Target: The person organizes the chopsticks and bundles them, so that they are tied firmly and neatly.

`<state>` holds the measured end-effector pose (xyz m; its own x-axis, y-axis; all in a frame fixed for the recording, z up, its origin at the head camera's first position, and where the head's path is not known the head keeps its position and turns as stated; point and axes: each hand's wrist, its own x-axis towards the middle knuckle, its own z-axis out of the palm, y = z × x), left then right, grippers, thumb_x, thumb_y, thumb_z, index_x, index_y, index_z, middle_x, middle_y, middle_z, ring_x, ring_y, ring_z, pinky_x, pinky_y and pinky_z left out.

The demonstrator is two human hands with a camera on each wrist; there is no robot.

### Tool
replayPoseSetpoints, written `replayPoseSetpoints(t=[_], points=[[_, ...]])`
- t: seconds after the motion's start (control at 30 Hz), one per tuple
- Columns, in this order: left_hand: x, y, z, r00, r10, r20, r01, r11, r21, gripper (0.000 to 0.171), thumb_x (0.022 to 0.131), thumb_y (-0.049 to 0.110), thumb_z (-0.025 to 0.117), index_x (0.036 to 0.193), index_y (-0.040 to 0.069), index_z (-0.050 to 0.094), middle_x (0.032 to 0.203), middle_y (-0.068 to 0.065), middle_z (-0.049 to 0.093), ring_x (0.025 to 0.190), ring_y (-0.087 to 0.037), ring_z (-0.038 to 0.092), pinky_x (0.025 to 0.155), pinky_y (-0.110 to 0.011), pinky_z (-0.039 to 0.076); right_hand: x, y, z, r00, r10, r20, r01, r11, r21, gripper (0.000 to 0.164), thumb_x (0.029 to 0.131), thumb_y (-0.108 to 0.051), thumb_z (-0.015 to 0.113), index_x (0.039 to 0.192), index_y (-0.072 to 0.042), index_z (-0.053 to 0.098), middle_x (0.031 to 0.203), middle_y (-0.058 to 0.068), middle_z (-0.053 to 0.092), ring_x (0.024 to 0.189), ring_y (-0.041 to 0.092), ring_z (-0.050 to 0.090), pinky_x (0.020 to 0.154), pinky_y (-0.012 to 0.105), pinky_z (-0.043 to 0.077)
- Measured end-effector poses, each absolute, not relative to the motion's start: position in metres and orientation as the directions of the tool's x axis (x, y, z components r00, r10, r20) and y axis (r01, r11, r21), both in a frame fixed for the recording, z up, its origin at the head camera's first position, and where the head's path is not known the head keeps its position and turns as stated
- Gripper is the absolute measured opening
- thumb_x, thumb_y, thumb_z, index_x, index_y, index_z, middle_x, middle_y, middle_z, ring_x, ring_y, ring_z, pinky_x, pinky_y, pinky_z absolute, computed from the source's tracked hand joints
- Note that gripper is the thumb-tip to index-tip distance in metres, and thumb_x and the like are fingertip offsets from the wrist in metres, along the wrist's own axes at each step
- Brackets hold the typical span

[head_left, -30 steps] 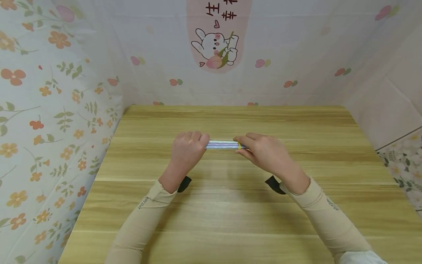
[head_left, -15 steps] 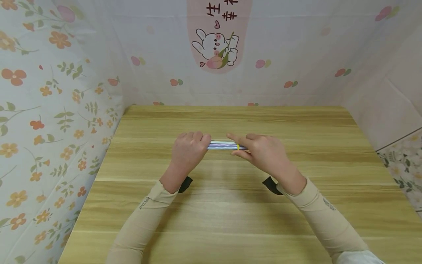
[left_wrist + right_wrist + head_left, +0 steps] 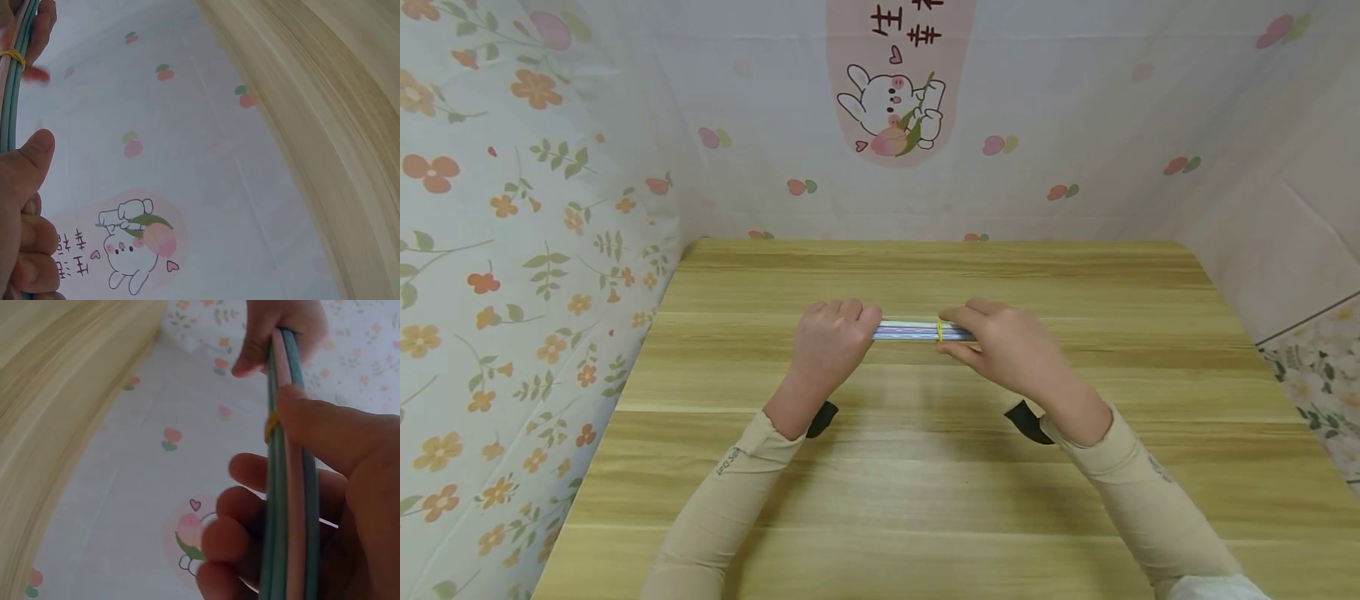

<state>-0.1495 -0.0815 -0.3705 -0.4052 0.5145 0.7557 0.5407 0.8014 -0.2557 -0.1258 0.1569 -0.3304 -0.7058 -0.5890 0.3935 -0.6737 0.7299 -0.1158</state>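
Note:
A bundle of slim pastel sticks, teal and pink in the wrist views, lies level between both hands above the table. Their exact kind is unclear. My left hand grips the left end in a fist, hiding that end. A yellow rubber band circles the bundle right of its visible middle. With thumb and fingers, my right hand holds the bundle around the band. In the right wrist view the thumb presses the sticks beside the band, while the other fingers curl on the far side.
Under the hands is a wood-grain table. A white printed cloth stands behind its far edge, and a floral one along the left. Black pieces hang at both wrists.
The rubber band has shifted slightly left along the sticks. My right index finger stretched out past the band, then drew back to it. The left hand has barely moved.

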Motion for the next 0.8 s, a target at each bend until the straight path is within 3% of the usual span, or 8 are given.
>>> replayPoseSetpoints(t=[0.13,0.33,0.67,0.8], points=[[-0.1499,-0.0813,-0.3703,-0.396,0.508,0.765,0.546,0.8,-0.248,0.039,0.08,-0.013,0.049,0.055,0.013,0.032,0.051,0.003,0.019,0.048,-0.01,0.011,0.048,-0.024,0.01,-0.125,0.1601,-0.3256,-0.7,-0.607,0.376,-0.694,0.702,-0.159,0.022,0.081,-0.022,0.076,0.09,-0.006,0.066,0.076,0.0,0.06,0.057,0.008,0.046,0.052,0.023,0.04],[-0.1499,-0.0806,-0.3703,-0.398,0.515,0.759,0.547,0.798,-0.254,0.04,0.083,-0.011,0.051,0.056,0.013,0.033,0.051,0.003,0.02,0.047,-0.01,0.012,0.048,-0.023,0.01,-0.125,0.1582,-0.3242,-0.67,-0.655,0.349,-0.73,0.666,-0.152,0.016,0.085,-0.017,0.072,0.091,-0.005,0.064,0.075,-0.001,0.054,0.058,0.007,0.042,0.052,0.021,0.038],[-0.1493,-0.0814,-0.3701,-0.39,0.512,0.765,0.539,0.801,-0.261,0.039,0.082,-0.011,0.051,0.056,0.012,0.033,0.052,0.003,0.019,0.047,-0.011,0.011,0.048,-0.023,0.01,-0.1243,0.1513,-0.3297,-0.688,-0.625,0.369,-0.711,0.683,-0.167,0.025,0.083,-0.021,0.075,0.1,-0.004,0.069,0.076,0.001,0.06,0.056,0.008,0.045,0.052,0.022,0.04],[-0.1485,-0.0812,-0.3693,-0.397,0.513,0.761,0.533,0.804,-0.264,0.039,0.084,-0.005,0.06,0.057,0.011,0.037,0.048,0.002,0.026,0.043,-0.01,0.016,0.046,-0.023,0.012,-0.1251,0.1502,-0.3312,-0.688,-0.613,0.387,-0.703,0.695,-0.15,0.033,0.082,-0.025,0.075,0.109,-0.007,0.069,0.08,0.003,0.066,0.056,0.009,0.049,0.051,0.023,0.042]])
